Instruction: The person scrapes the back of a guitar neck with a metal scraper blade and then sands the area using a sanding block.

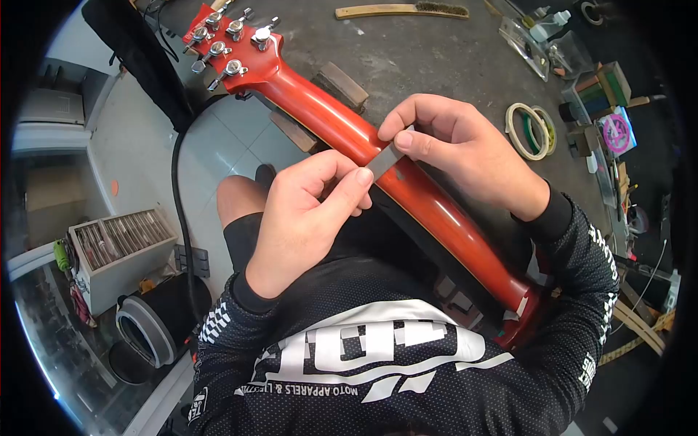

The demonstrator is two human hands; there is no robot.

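A red guitar neck (443, 211) lies back side up, running diagonally from its headstock (251, 54) at upper left to the body at lower right. Several chrome tuners (233, 67) stand on the headstock. Across the neck's back is a narrow grey strip of sandpaper (384, 160), stretched between both hands. Its near end is pinched between thumb and fingers of my left hand (309, 211). At the far edge, my right hand (469, 149) pinches the other end. A small dull patch shows on the neck beside the strip.
Wooden blocks (340, 86) sit beneath the neck. A wooden-handled brush (403, 10) lies at the bench's far side. Tape rolls (526, 131) rest to the right, near cluttered boxes and bottles. A black cable (177, 189) hangs at left, above a crate (123, 247).
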